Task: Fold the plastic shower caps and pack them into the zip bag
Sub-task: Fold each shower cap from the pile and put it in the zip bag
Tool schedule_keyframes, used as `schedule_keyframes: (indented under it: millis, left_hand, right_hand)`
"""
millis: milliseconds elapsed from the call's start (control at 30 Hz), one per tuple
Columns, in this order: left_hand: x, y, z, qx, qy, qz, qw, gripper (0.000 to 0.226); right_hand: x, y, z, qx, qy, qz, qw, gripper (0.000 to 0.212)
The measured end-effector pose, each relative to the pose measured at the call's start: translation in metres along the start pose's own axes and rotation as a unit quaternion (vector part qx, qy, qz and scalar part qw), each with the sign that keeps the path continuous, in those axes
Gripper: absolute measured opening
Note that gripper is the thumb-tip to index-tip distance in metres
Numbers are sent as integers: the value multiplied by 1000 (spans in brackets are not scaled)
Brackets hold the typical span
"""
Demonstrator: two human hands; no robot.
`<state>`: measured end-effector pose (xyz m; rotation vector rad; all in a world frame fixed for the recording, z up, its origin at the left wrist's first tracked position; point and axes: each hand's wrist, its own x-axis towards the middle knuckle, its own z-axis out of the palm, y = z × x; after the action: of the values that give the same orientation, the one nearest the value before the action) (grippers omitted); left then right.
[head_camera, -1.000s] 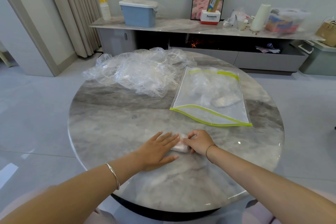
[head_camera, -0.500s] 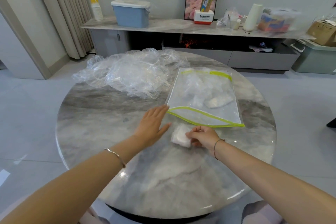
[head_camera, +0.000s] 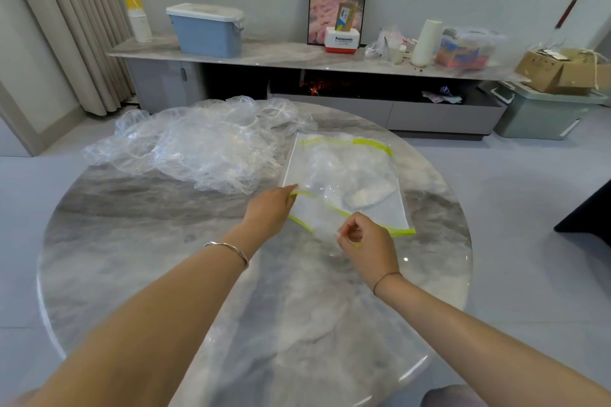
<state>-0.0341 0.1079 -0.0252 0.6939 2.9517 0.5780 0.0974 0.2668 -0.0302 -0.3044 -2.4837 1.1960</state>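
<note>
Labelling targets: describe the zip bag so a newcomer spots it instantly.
On the round marble table, look right of the heap of loose clear shower caps. The zip bag lies there, the only thing edged in lime green, with folded caps inside.

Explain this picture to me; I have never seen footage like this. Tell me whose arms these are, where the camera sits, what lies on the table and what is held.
There is no machine here. These are a person's two bare arms, filmed by one wide-angle camera worn on the head, looking forward and down. On the round marble table lies a pile of loose clear shower caps. To its right is a zip bag with green edges and folded caps already inside. The left hand pinches the bag's upper green lip, so its mouth gapes. The fingers of the right hand pinch a small folded shower cap, blurred here, at that mouth. It probably goes in next.
</note>
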Motion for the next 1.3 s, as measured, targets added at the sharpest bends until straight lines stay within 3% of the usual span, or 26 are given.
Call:
schedule_keyframes:
  millis: [100, 200, 333, 467, 567, 733, 867, 967, 1100, 1300]
  left_hand:
    - [-3, 18, -14, -37, 21, -1, 999, 44]
    - [-6, 30, -28, -38, 19, 3, 999, 43]
    - [-12, 38, -39, -42, 19, 7, 999, 45]
    - [-12, 38, -41, -48, 9, 1, 999, 48]
    - [-12, 36, -34, -42, 4, 9, 999, 46]
    - [-5, 22, -14, -190, -118, 12, 974, 47]
    - [-4, 1, -4, -168, -227, -4, 959, 87]
    - [4, -28, -5, -174, -153, 2, 973, 86]
    - [10, -73, -11, 30, -60, -81, 994, 72]
    - [11, -100, -8, 99, -89, -128, 983, 75]
  right_hand:
    - [13, -4, -1, -137, 31, -107, 984, 11]
    - [38, -7, 8, -178, 59, -130, 974, 10]
    - [57, 4, 30, -354, -71, -92, 928, 22]
    - [65, 31, 41, -429, -172, -56, 885, 49]
    - [77, 40, 35, -423, -198, 19, 884, 50]
    - [75, 38, 28, -375, -250, -16, 893, 54]
    - [51, 33, 18, -308, -311, -58, 897, 57]
    - [31, 26, 11, -339, -351, -66, 870, 58]
    - [14, 25, 12, -308, -366, -71, 875, 58]
    - [9, 27, 17, -264, -343, -72, 898, 53]
